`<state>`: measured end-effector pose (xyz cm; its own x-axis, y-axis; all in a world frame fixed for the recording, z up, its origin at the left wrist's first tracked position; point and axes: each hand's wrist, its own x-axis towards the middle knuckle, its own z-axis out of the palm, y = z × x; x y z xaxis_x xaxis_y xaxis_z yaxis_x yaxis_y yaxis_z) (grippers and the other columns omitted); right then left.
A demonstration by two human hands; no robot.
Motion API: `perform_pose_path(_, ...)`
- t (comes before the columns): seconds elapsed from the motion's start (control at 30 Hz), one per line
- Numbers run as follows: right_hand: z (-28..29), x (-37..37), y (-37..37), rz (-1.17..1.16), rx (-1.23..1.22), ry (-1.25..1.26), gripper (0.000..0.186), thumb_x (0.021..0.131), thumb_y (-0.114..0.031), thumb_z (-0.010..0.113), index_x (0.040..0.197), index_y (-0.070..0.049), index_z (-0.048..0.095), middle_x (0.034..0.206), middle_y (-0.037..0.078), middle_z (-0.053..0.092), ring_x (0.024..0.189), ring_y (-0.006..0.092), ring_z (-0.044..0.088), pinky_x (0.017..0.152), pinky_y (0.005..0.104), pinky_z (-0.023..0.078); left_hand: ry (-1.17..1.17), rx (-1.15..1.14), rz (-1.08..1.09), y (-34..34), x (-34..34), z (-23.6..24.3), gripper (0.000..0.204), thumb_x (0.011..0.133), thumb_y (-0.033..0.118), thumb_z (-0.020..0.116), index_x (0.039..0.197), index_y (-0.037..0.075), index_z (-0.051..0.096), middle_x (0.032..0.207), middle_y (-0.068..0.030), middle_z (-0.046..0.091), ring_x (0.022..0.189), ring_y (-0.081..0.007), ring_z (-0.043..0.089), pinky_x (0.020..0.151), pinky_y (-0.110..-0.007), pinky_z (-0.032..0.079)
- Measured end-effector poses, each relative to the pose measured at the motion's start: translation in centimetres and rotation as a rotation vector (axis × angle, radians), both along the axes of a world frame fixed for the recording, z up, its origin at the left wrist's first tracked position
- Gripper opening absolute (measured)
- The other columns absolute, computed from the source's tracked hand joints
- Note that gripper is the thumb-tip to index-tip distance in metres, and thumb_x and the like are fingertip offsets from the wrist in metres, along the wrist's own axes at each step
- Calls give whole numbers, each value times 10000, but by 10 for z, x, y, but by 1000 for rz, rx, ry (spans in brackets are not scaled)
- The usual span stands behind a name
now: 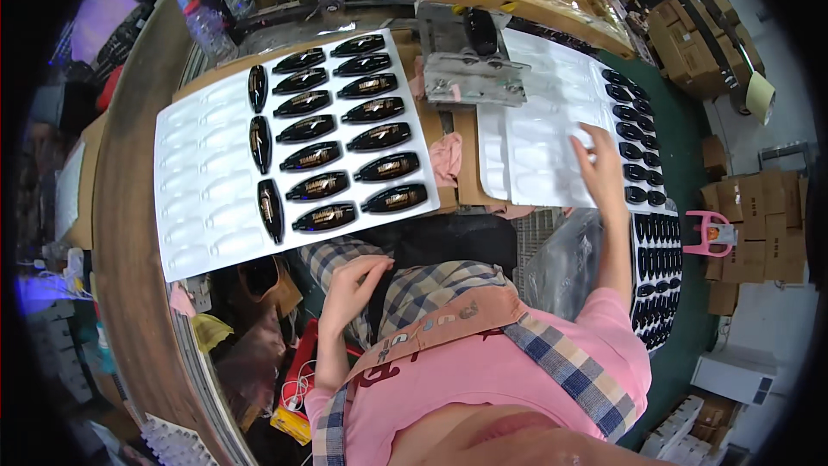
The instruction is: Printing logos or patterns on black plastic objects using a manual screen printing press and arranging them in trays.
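On the left, a white moulded tray (207, 147) holds several glossy black bottle-shaped pieces (366, 135) with gold print; its left columns are bare moulded hollows. My right hand (601, 171) reaches over a second white tray (526, 151) on the right, thumb and fingers apart, nothing visible between them. Whether the fingertips touch that tray I cannot tell. My left hand (355, 286) hovers over my lap by the near edge of the left tray, fingers loosely bent and holding nothing visible. Between the trays stands a clear fixture (474, 78) with one black piece (480, 32) on it.
A pink cloth (446, 160) lies between the trays, below the fixture. More black pieces (634, 134) sit in rows beyond the right tray, with another filled tray (657, 267) nearer me. Cardboard boxes (750, 224) and a pink stool (711, 233) stand at right. A plastic bottle (207, 28) stands at back left.
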<state>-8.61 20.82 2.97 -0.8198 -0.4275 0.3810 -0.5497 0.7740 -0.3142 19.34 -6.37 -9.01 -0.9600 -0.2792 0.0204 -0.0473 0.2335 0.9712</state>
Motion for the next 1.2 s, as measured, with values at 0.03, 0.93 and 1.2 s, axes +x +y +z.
perform_pose_path(0.03, 2, -5, 25, -130, 77, 24, 364, 815, -271, 582, 1091, -44, 512, 1073, 165, 512, 657, 291, 593, 605, 349, 474, 38, -22, -33, -1, -5, 20, 140, 814, 49, 520, 865, -26, 626, 821, -125, 633, 770, -211, 607, 686, -285, 454)
perform_pose_path(0.93, 45, -69, 19, 279, -324, -195, 442, 737, -143, 664, 1133, -20, 510, 1264, 99, 415, 926, 163, 507, 753, 258, 437, 273, -558, 122, -111, -356, 117, 253, 816, 197, 571, 1006, 31, 575, 956, -91, 581, 888, -153, 544, 756, -263, 418)
perform_pose_path(1.2, 30, -95, -133, 616, -263, -97, 480, 719, -328, 686, 1011, 25, 543, 845, 124, 586, 705, 209, 545, 658, 293, 439, 359, 5, 221, -135, -263, 143, 229, 816, 235, 600, 918, 31, 621, 849, -37, 613, 781, -98, 576, 651, -232, 457)
